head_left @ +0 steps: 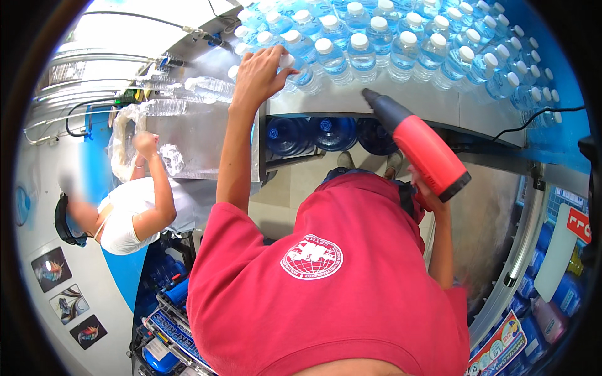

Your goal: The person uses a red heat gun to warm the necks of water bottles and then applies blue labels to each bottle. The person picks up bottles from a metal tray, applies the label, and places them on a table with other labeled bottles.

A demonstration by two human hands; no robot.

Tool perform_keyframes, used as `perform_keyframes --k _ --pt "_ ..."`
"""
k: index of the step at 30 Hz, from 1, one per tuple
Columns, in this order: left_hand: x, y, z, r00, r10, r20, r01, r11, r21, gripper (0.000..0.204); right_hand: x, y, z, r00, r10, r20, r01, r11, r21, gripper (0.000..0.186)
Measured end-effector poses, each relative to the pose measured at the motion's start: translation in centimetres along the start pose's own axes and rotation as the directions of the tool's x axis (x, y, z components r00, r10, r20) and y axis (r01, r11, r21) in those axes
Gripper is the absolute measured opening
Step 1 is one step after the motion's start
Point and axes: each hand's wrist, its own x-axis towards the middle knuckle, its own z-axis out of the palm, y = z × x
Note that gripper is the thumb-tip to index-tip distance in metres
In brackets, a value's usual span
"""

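My left hand (260, 75) reaches up to the front row of bottles on the steel counter, its bent fingers gripping the white cap of a clear plastic bottle (304, 78). My right hand (426, 188) holds a red and black heat gun (426, 156) by its lower part, which is mostly hidden; the dark nozzle points up and left toward the bottles, a little below them. Rows of capped water bottles (360, 56) stand along the counter (382, 97) to the right of the held bottle.
A co-worker in white (132, 222) works at a steel basin (213, 144) on the left, beside empty bottles (210, 88) and pipes (72, 84). Large blue jugs (329, 135) sit below the counter. A black cable (527, 119) crosses at the right, near a metal-framed door (520, 232).
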Motion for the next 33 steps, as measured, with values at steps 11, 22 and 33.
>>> perform_keyframes --k 11,22,33 --pt "-4.5 0.7 1.9 0.921 -0.121 -0.370 0.119 0.992 -0.028 0.044 -1.0 -0.6 -1.7 0.971 0.191 -0.142 -0.179 0.980 0.091 0.025" --pt "-30.4 -12.9 11.1 0.543 -0.806 -0.234 0.835 0.549 0.045 0.026 -1.6 -4.2 0.1 0.992 0.063 -0.109 -0.043 0.984 0.173 0.020" --pt "-31.1 -11.2 12.3 0.481 -0.874 -0.074 0.862 0.486 -0.140 0.047 1.2 -6.0 2.4 0.996 -0.003 -0.089 0.018 0.985 0.170 0.017"
